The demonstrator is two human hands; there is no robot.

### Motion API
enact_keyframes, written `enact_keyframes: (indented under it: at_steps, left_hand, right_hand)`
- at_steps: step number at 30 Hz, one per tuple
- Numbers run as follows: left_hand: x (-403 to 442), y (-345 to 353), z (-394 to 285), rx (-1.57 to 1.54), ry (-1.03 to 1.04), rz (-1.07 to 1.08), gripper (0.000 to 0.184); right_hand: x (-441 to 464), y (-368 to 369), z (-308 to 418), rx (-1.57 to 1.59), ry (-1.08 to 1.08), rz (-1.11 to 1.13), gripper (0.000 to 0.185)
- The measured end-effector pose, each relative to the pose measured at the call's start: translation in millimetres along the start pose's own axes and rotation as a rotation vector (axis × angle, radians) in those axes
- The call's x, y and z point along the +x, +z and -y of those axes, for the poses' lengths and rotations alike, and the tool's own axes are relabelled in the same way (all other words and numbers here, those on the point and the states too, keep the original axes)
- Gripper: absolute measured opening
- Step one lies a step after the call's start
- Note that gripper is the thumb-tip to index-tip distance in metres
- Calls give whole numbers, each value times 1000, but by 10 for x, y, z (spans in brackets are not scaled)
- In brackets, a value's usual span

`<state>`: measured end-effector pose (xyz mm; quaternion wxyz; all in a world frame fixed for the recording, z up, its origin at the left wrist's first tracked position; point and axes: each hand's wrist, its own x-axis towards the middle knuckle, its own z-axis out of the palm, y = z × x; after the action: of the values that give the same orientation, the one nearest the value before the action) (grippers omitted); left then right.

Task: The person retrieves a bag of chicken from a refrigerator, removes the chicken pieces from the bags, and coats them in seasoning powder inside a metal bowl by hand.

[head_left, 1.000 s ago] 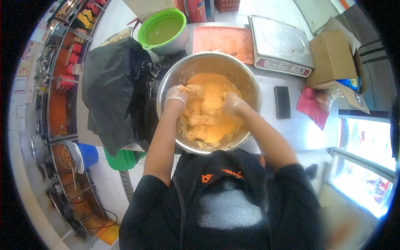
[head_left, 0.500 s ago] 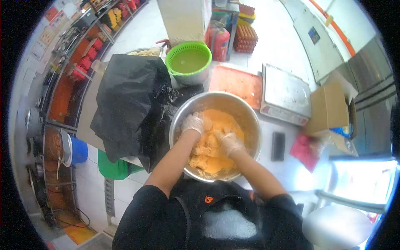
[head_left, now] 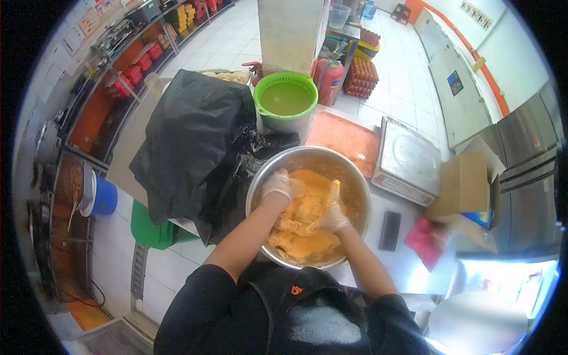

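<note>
A large steel bowl point(head_left: 255, 228) stands in front of me, with loose orange powder and lumpy coated pieces point(head_left: 307, 208) in it, perhaps chicken. My left hand point(head_left: 277, 184), in a clear plastic glove, reaches inside the bowl's left wall beside the lumps. Its fingertips are hidden, so I cannot tell how far they are closed. On the right side of the heap, my right hand point(head_left: 335, 214) is also gloved. Its fingers are stretched out, point away from me and are caked with orange powder; the palm lies against the coated pieces.
Black plastic sheeting point(head_left: 189, 136) lies left of the bowl. Behind it stand a green basket point(head_left: 286, 77) over a pot, an orange-pink tray point(head_left: 343, 142) and a flat metal scale point(head_left: 409, 155). To the right are a dark phone-like slab point(head_left: 390, 231), a red cloth point(head_left: 424, 241) and a cardboard box point(head_left: 464, 183).
My right hand has turned upward, its fingers coming out of the powder. The left hand stays near the left wall. The pieces are heaped closer together, and the view has tilted up.
</note>
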<state>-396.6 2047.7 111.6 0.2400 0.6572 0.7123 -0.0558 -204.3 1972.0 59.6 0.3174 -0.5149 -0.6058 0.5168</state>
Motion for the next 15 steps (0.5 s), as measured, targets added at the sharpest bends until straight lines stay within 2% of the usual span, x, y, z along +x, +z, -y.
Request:
enact_keyframes:
  at_steps: [1, 4, 6, 7, 8, 9, 11, 12, 13, 14, 15]
  left_hand:
    - [-29, -26, 5, -123, -109, 51, 45]
    - [-117, 88, -1, -180, -125, 42, 55]
    - [-93, 89, -70, -303, -200, 69, 59]
    - [-88, 96, -81, -429, -279, 99, 63]
    - [175, 369, 9, -431, -282, 103, 63]
    - [637, 862, 164, -589, -233, 120, 57]
    - [889, 1119, 310, -740, -191, 171, 53]
    - [873, 1011, 335, -651, -115, 269, 48]
    - [733, 920, 297, -603, -77, 333, 46]
    - [589, 824, 257, -555, -36, 395, 44]
    - [383, 626, 174, -650, -29, 292, 41]
  right_hand:
    - [1, 17, -95, -133, -57, -57, 133]
    - [-37, 10, 75, -393, 80, -8, 129]
    - [-5, -7, 135, -763, 172, 268, 99]
    - [14, 7, 105, -764, 177, 274, 99]
    - [63, 28, 47, -745, 199, 261, 79]
    - [67, 28, 97, -732, 219, 257, 70]
    - [14, 0, 397, -823, 223, 313, 49]
    - [-24, -12, 522, -924, 209, 377, 41]
    - [-46, 7, 460, -911, 240, 389, 41]
    - [-31, 19, 382, -946, 190, 324, 39]
    - [-21, 27, 329, -982, 137, 258, 38]
